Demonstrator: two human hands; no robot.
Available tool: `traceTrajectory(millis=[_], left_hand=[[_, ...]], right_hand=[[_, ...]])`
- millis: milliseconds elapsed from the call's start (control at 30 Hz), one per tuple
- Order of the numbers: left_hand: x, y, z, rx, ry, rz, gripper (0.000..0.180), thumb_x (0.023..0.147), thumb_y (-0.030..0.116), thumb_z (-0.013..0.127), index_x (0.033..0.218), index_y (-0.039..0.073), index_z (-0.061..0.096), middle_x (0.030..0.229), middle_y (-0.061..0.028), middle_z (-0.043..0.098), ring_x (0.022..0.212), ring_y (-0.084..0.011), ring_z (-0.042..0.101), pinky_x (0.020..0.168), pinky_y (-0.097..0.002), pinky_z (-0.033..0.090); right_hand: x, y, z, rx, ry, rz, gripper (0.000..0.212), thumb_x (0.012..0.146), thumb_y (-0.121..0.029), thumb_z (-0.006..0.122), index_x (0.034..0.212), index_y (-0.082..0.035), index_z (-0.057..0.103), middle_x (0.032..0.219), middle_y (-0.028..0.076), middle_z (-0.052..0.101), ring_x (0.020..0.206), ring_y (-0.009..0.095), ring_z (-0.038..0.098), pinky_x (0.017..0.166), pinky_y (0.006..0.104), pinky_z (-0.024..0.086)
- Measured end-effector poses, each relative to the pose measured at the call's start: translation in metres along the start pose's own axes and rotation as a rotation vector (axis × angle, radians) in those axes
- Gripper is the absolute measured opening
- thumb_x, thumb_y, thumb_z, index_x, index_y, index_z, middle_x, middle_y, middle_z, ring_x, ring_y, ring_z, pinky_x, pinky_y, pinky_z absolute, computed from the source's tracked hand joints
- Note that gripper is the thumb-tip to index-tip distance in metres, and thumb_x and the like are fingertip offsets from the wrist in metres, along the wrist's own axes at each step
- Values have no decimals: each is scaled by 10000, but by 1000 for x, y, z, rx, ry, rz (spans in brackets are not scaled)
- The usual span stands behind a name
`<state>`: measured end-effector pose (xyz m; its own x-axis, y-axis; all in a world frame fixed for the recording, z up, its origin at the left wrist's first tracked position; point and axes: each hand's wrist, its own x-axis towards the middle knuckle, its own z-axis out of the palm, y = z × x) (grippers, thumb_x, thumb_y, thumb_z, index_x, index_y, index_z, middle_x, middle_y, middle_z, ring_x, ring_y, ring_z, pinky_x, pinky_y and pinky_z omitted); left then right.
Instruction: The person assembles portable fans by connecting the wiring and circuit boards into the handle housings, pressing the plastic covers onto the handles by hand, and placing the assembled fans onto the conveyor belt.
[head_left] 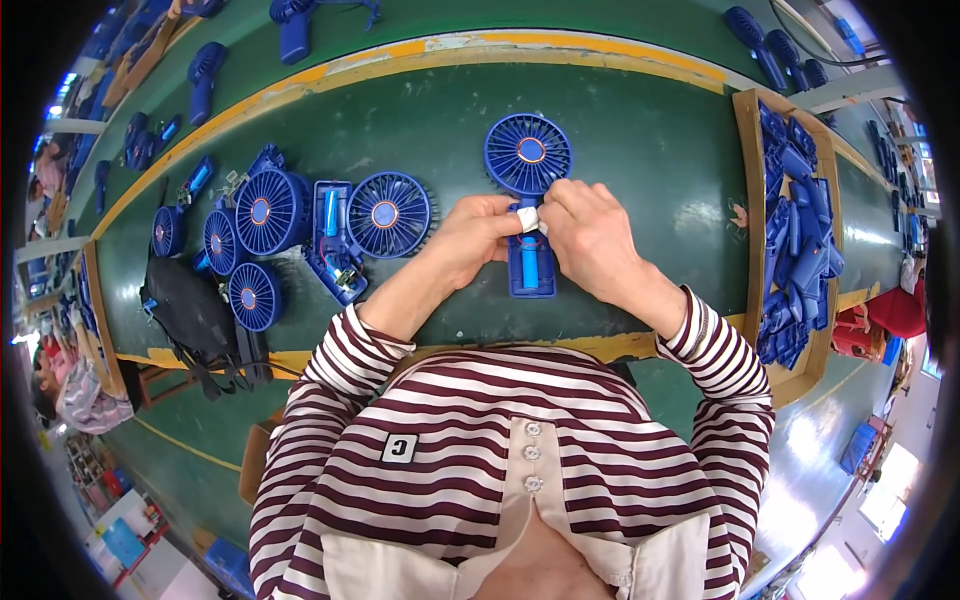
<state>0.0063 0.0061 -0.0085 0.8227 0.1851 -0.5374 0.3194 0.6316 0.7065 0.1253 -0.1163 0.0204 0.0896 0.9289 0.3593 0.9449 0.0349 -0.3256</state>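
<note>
A blue handheld fan (528,155) lies on the green bench in front of me, its round grille pointing away. Its handle is without a cover, and a light blue cylindrical battery (530,262) shows in it. My left hand (468,238) grips the handle's upper part from the left. White wrapping (527,219) sits at the tip of its thumb. My right hand (592,240) is closed at the right side of the handle, just below the grille, with fingertips pinched together. What those fingertips pinch is hidden. Thin wires show between the hands.
To the left lie several part-built fans (272,212), one with its handle open (330,235). A black bag (188,305) rests at the bench's near left. On the right stands a cardboard tray (748,165) of blue plastic shells (805,240). More fans (205,80) lie beyond the yellow strip (450,50).
</note>
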Motion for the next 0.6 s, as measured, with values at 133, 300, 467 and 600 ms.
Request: traceTrajectory(millis=[133,300,467,600], left_hand=[[-1,-2,2,58,110,129,168,815,91,557,954,4,590,830,-49,616,712,-106,583,630,-255,485],[2,0,0,-16,162,271,171,812,63,549,958,-18,583,840,-62,627,722,-110,593,633,-235,485],[-3,8,8,-36,153,326,199,814,80,569,980,-30,582,884,-91,640,744,-111,607,640,-219,482],[-3,10,16,59,165,342,122,794,106,606,875,14,601,752,-15,604,624,-57,524,528,-193,393]], right_hand=[[1,0,7,-15,14,14,159,618,10,590,769,-28,555,760,69,508,699,227,515,587,334,376],[-7,-2,16,425,229,368,307,712,23,568,1013,9,510,904,105,567,820,206,567,729,303,436],[-13,0,32,1091,284,756,349,791,26,541,1132,30,465,949,91,589,852,128,563,777,251,448],[-14,-5,27,987,327,780,339,784,-7,568,1110,28,480,888,81,600,801,129,569,715,256,469]])
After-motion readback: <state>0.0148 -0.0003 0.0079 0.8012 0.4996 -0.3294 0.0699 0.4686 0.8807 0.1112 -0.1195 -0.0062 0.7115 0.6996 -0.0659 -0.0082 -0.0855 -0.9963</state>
